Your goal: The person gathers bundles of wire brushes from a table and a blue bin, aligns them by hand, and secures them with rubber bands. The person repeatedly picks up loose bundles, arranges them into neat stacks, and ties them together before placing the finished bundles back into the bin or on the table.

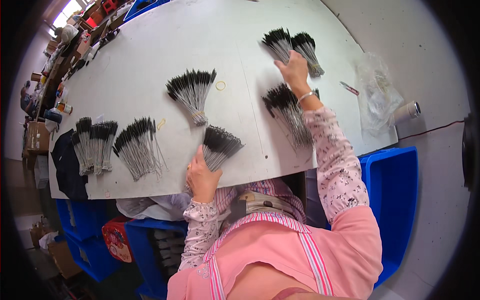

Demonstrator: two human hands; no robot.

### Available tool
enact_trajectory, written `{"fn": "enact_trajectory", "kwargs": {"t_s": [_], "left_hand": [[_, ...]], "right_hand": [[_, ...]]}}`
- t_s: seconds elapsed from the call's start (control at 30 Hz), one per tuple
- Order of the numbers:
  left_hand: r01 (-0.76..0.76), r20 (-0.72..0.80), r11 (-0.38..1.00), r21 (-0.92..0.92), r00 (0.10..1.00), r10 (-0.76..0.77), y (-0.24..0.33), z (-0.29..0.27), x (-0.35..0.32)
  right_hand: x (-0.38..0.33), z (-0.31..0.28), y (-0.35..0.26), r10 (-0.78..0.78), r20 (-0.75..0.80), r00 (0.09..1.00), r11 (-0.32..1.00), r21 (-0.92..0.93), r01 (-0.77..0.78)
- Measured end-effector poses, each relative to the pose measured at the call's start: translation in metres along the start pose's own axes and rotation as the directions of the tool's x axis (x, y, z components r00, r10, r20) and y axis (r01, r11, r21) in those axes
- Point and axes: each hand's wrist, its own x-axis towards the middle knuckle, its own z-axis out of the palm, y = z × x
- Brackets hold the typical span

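Note:
My left hand (pixel 201 176) grips a bundle of thin grey sticks with black tips (pixel 218 145) near the front edge of the white table (pixel 150 60). My right hand (pixel 294 71) reaches far out and rests on two bundles of the same black-tipped sticks (pixel 291 45) at the table's far right. Another bundle (pixel 287 112) lies under my right forearm. A fanned bundle (pixel 191 91) lies in the middle of the table, and two fanned bundles (pixel 137 145) (pixel 92 142) lie to the left.
Two yellow rubber bands (pixel 220 85) (pixel 161 124) lie on the table. A clear plastic bag (pixel 376 95), a small red-handled tool (pixel 349 88) and a tape roll (pixel 409 111) sit at the right edge. Blue bins (pixel 395 190) stand beside and below the table. A dark cloth (pixel 67 165) hangs at left.

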Motion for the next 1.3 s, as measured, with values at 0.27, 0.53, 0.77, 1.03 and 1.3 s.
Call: {"fn": "enact_trajectory", "kwargs": {"t_s": [0.27, 0.53, 0.77, 1.03, 1.3], "left_hand": [[-0.002, 0.019, 0.986, 0.165, 1.000, -0.001, -0.006, -0.005, 0.004], [-0.055, -0.140, 0.996, 0.066, 0.988, 0.064, -0.014, -0.010, 0.003], [0.212, 0.210, 0.071, -0.975, 0.977, -0.027, 0.043, -0.049, 0.012], [0.199, 0.194, -0.110, -0.974, 0.979, 0.057, 0.051, -0.049, 0.003], [0.114, 0.120, -0.165, -0.980, 0.992, -0.027, 0.038, -0.035, -0.010]], "right_hand": [[0.043, 0.050, 0.053, 0.366, 0.326, 0.872, 0.929, -0.082, -0.360], [0.015, -0.028, -0.020, 0.210, 0.668, 0.714, 0.049, 0.722, -0.690], [-0.102, -0.121, -0.120, -0.180, 0.733, 0.656, -0.102, 0.649, -0.754], [-0.203, -0.115, -0.151, -0.295, 0.615, 0.732, 0.173, 0.787, -0.592], [-0.218, -0.112, -0.148, -0.279, 0.651, 0.706, 0.287, 0.758, -0.586]]}}
